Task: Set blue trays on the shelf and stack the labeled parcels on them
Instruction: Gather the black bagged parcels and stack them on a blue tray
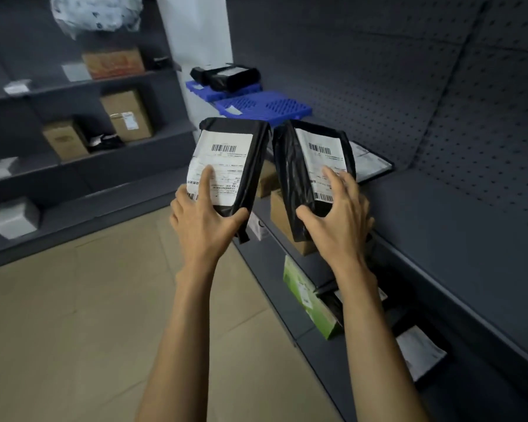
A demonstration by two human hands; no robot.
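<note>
My left hand (205, 220) grips a black parcel (244, 153) with a white barcode label, held upright in front of me. My right hand (339, 220) grips a second black labeled parcel (290, 166) beside it, tilted slightly left. Beyond them, two blue trays lie on the right-hand shelf: the nearer tray (265, 106) is bare, and the far tray (195, 85) carries two black labeled parcels (226, 75). Another flat black parcel (371, 161) lies on the shelf just behind my right hand.
The grey shelf (439, 214) runs along the right under a pegboard wall. Lower levels hold brown boxes (282, 217), a green box (308, 300) and a white mailer (418, 351). Shelves on the left carry cardboard boxes (125, 115) and white boxes (14, 217). Tan floor lies below.
</note>
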